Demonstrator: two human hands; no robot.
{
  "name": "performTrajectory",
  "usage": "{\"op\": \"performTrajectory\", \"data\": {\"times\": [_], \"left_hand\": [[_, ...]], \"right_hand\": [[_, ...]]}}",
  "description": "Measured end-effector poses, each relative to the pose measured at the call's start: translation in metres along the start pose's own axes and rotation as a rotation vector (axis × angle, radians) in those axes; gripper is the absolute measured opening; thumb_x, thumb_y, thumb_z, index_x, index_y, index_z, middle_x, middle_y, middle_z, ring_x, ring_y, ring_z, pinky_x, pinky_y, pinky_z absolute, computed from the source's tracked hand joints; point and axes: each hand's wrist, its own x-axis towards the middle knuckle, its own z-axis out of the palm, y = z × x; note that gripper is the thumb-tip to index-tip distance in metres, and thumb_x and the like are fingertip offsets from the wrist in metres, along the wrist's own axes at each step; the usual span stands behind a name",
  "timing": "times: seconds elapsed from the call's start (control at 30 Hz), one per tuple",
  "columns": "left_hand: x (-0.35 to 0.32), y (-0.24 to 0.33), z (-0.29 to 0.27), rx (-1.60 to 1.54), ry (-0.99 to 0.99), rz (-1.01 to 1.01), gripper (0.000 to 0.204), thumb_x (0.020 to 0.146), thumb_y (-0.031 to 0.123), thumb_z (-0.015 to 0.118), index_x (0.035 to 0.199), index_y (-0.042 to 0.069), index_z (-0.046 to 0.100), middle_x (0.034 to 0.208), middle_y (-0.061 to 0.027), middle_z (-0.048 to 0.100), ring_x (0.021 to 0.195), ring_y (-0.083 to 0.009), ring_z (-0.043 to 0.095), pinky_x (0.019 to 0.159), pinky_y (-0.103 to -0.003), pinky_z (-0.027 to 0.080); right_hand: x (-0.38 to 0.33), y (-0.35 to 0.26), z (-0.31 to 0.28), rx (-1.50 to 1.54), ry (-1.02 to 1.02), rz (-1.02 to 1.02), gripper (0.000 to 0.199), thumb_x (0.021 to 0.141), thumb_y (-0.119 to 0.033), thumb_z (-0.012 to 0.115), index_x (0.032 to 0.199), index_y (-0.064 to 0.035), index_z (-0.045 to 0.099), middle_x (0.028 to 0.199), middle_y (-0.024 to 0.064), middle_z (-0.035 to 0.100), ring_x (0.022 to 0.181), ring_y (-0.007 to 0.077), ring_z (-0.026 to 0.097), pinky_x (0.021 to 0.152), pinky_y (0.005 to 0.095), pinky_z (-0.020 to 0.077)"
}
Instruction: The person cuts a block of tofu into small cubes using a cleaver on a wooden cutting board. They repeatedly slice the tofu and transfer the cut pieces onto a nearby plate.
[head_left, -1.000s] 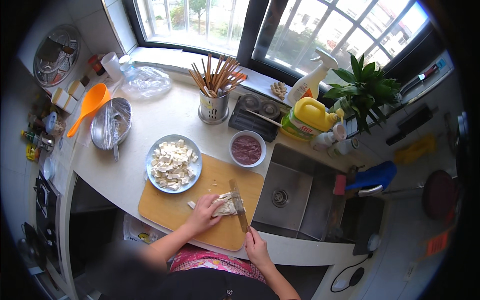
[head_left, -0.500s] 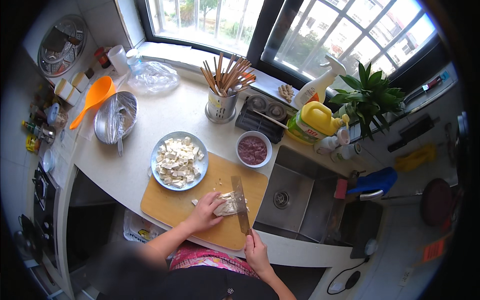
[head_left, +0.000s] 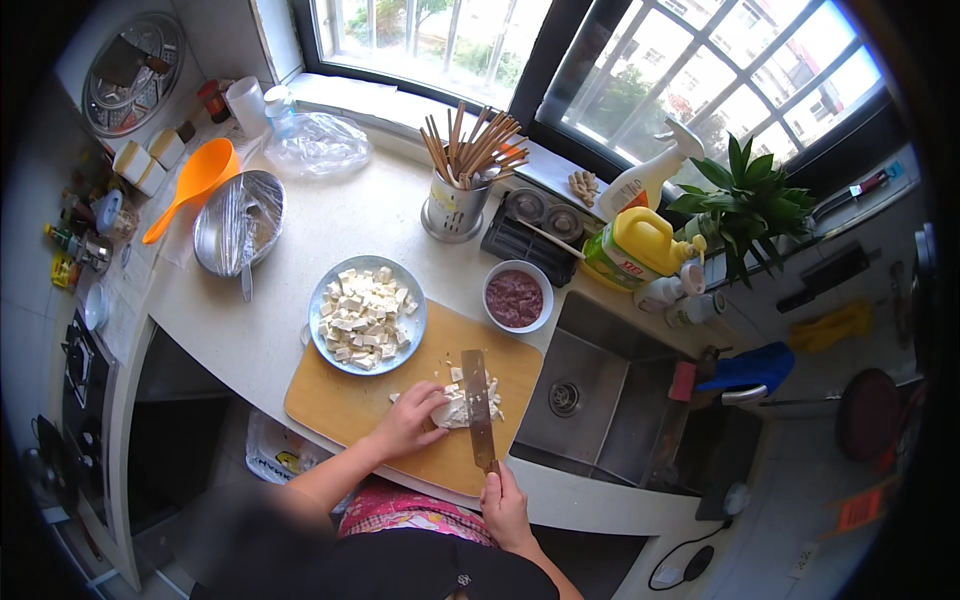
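Note:
My left hand (head_left: 408, 422) rests on a wooden cutting board (head_left: 345, 400), its fingers bent around a small white block of tofu (head_left: 450, 413). Wrapped round the handle of a cleaver (head_left: 478, 415), my right hand (head_left: 506, 508) keeps the broad blade upright at the right end of the block. Small cut bits of tofu lie on both sides of the blade. A pale blue plate (head_left: 419, 336) piled with tofu cubes (head_left: 365, 315) overlaps the board's far left corner. Just beyond the far right corner stands a white bowl of dark reddish minced food (head_left: 516, 299).
A steel sink (head_left: 625, 400) lies right of the board. Behind are a metal chopstick holder (head_left: 455, 210), a yellow jug (head_left: 640, 240), a spray bottle (head_left: 650, 170) and a potted plant (head_left: 745, 200). Farther left sit a film-covered metal bowl (head_left: 235, 225) and an orange ladle (head_left: 205, 170).
More loose tofu bits now lie around the blade, and the block under my left hand looks shorter. The cleaver's blade has turned its flat side more into view. The whole view has shifted slightly.

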Motion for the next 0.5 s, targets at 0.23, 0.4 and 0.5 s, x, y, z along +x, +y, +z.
{"op": "performTrajectory", "data": {"times": [0.23, 0.4, 0.5], "left_hand": [[-0.005, -0.003, -0.003, -0.067, 0.032, 0.044, 0.034, 0.071, 0.007, 0.076, 0.101, 0.003, 0.06, 0.11, -0.0136, 0.057, 0.108, -0.0333, 0.054, 0.093, -0.042, 0.045], [-0.007, -0.004, -0.004, -0.051, 0.08, 0.062, 0.03, 0.071, 0.006, 0.075, 0.096, 0.002, 0.06, 0.104, -0.0131, 0.056, 0.103, -0.0322, 0.055, 0.089, -0.04, 0.047], [-0.011, -0.004, -0.002, -0.031, 0.116, 0.055, 0.028, 0.072, 0.006, 0.074, 0.096, 0.002, 0.06, 0.104, -0.0129, 0.057, 0.103, -0.0317, 0.055, 0.089, -0.04, 0.047]], "right_hand": [[0.013, 0.043, 0.029, -0.187, 0.132, -0.329, 0.032, 0.101, -0.025, 0.043, 0.122, -0.0029, 0.054, 0.064, 0.0045, 0.056, 0.056, 0.0125, 0.056, 0.054, 0.0292, 0.0465], [0.001, 0.025, 0.022, -0.048, 0.001, -0.017, 0.032, 0.099, -0.022, 0.046, 0.121, -0.0016, 0.053, 0.085, 0.0256, 0.063, 0.08, 0.0425, 0.064, 0.068, 0.0447, 0.0502], [-0.008, 0.023, 0.018, -0.096, 0.096, -0.184, 0.032, 0.101, -0.024, 0.043, 0.121, -0.0027, 0.054, 0.063, 0.0048, 0.056, 0.056, 0.0131, 0.056, 0.054, 0.0312, 0.0467]]}}
